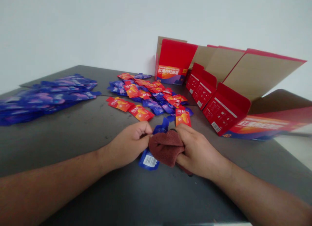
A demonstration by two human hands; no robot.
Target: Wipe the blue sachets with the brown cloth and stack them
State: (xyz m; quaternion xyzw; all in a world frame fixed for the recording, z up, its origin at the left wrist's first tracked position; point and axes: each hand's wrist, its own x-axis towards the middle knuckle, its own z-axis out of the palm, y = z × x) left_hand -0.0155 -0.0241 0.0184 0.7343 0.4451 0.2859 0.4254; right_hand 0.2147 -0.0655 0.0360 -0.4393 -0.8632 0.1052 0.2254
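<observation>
A blue pouch point(149, 160) with a white barcode label is held over the dark table, its spout end pointing away. My left hand point(131, 143) pinches the pouch's left edge with closed fingers. Folded brown cloth point(166, 147) is gripped in my right hand point(198, 151) and lies across the middle of the pouch, hiding part of it. Just beyond my hands, red sachets point(141, 113) and blue pouches point(156, 106) lie mixed in a loose pile. One red sachet point(182, 117) rests close to my right hand.
Many blue pouches point(48, 96) are stacked at the left of the dark table point(102, 193). Open red cartons stand at the right, one at the back point(170, 73), others point(212, 106) nearer, with flaps raised. A pale wall point(85, 28) rises behind.
</observation>
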